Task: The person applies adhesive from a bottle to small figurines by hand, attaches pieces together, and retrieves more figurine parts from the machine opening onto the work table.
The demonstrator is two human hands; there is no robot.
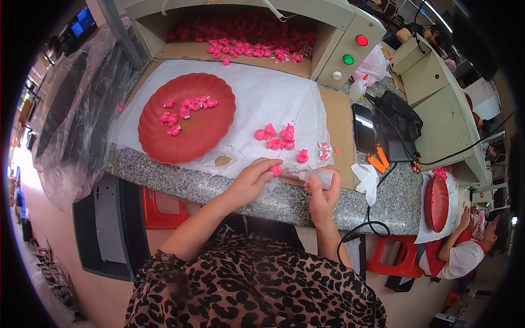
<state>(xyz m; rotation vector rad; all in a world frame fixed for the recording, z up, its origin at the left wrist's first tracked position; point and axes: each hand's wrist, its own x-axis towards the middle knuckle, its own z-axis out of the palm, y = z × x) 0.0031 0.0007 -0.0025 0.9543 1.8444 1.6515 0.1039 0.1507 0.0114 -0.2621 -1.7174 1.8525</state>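
Between the fingertips of my left hand (252, 180) is a small pink piece (275, 170), rounded and shiny. My right hand (324, 198) is wrapped round a translucent squeeze bottle (325, 179), its narrow nozzle pointing left at the pink piece. Whether the tip touches the piece I cannot tell. Just beyond my hands, several more pink pieces (280, 143) lie loose on a white sheet (262, 98). Next to them is a little pile of small white-and-pink bits (325, 151). A red scalloped dish (156, 143) to the left carries several pink pieces with whitish parts.
Behind the sheet a beige machine (350, 49) with red and green buttons holds a heap of pink pieces (240, 33). On the right lie a phone (363, 123), a black bag (402, 112), orange-handled tools (378, 160) and a cable. Another person (459, 254) sits far right by a second red dish (436, 203).
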